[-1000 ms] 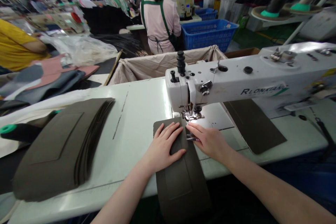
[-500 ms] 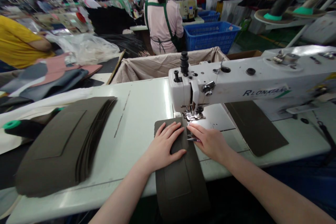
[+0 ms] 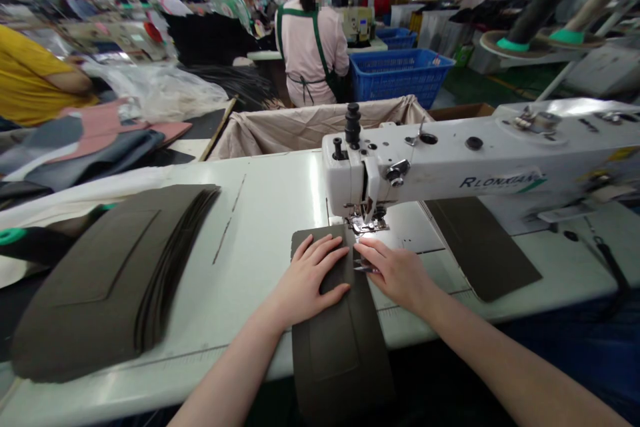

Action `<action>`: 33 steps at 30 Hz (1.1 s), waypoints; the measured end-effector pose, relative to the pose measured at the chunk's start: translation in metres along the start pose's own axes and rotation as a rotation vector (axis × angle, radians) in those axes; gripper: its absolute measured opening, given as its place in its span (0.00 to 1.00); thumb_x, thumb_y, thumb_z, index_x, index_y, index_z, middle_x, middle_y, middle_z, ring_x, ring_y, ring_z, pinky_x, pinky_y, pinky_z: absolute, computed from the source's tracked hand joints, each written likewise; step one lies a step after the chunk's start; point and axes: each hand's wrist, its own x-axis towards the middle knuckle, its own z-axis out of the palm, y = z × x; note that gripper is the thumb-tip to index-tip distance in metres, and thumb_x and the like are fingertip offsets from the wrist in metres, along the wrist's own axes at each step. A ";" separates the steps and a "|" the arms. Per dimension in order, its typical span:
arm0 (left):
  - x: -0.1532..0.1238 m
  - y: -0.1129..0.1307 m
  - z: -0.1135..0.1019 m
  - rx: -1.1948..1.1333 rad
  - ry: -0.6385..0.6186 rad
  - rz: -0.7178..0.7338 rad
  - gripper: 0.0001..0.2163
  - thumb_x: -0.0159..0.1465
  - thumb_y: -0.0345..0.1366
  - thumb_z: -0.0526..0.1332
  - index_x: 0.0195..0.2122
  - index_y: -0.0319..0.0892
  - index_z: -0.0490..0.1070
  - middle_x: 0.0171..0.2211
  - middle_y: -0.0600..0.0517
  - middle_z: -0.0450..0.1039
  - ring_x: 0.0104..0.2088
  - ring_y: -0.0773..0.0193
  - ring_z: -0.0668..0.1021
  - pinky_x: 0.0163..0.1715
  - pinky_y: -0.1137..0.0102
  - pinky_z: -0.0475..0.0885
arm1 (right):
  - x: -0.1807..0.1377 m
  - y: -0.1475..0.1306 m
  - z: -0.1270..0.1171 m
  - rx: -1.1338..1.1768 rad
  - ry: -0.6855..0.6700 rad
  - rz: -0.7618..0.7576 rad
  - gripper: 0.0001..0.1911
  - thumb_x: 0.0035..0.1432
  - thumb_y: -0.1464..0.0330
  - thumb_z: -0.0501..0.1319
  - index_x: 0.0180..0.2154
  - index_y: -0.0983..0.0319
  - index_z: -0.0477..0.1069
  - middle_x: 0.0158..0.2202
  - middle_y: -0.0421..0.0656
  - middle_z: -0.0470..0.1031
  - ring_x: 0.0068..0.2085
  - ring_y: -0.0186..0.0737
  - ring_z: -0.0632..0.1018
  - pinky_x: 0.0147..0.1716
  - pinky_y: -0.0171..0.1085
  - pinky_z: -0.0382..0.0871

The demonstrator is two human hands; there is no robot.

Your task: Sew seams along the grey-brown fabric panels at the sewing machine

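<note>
— Head view, looking down: left hand (image 3: 305, 280) flat on the dark fabric panel (image 3: 340, 347), fingers spread, palm pressing down, nothing pinched.

— And the right hand (image 3: 395, 273)?

— Laid on the panel's right edge, fingers stretched out close together, tips pointing toward the presser foot (image 3: 369, 221). Small metal tool (image 3: 361, 267) peeping out beneath the fingers. Cannot tell whether pinched or merely lying under them.

— Position of the panel against the two hands?

— Directly under both, touching both. Far end tucked right up at the presser foot of the white sewing machine (image 3: 450, 160), near end hanging over the front edge of the table (image 3: 270, 200), below the wrists. Left hand on the left half, right hand along the right side, a narrow strip of bare panel between the fingertips.

— Round about?

— Left on the table, well apart from the hands: a thick stack of like dark panels (image 3: 110, 273), fanned along its right side. Right of the needle, partly under the machine arm: another dark piece (image 3: 480, 240), lying flat. Behind the table: a cloth-lined bin (image 3: 300, 123), beyond it a blue basket (image 3: 400, 70) and a person in a pink top (image 3: 313, 47) with green apron straps, back turned. Far left: a yellow sleeve (image 3: 30, 80) of another person, near pink and grey cloth.
</note>
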 end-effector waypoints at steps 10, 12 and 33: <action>-0.001 0.000 -0.003 -0.010 0.020 -0.006 0.23 0.64 0.46 0.57 0.60 0.50 0.61 0.63 0.51 0.60 0.64 0.53 0.60 0.66 0.51 0.46 | 0.000 0.000 0.003 -0.009 0.006 0.012 0.26 0.62 0.67 0.55 0.62 0.55 0.58 0.63 0.43 0.62 0.49 0.45 0.76 0.45 0.42 0.70; -0.002 0.000 -0.002 -0.015 0.025 -0.008 0.23 0.64 0.45 0.58 0.60 0.51 0.62 0.63 0.52 0.59 0.64 0.53 0.60 0.66 0.51 0.46 | 0.000 0.001 0.003 -0.010 0.005 0.012 0.26 0.63 0.67 0.54 0.62 0.54 0.58 0.63 0.42 0.62 0.49 0.45 0.76 0.44 0.42 0.70; 0.000 -0.002 0.000 -0.032 0.029 -0.001 0.21 0.64 0.43 0.58 0.59 0.52 0.63 0.61 0.53 0.63 0.63 0.54 0.61 0.65 0.51 0.45 | 0.001 0.001 0.002 -0.010 -0.006 0.019 0.25 0.62 0.67 0.54 0.61 0.55 0.60 0.63 0.44 0.62 0.49 0.45 0.76 0.44 0.41 0.71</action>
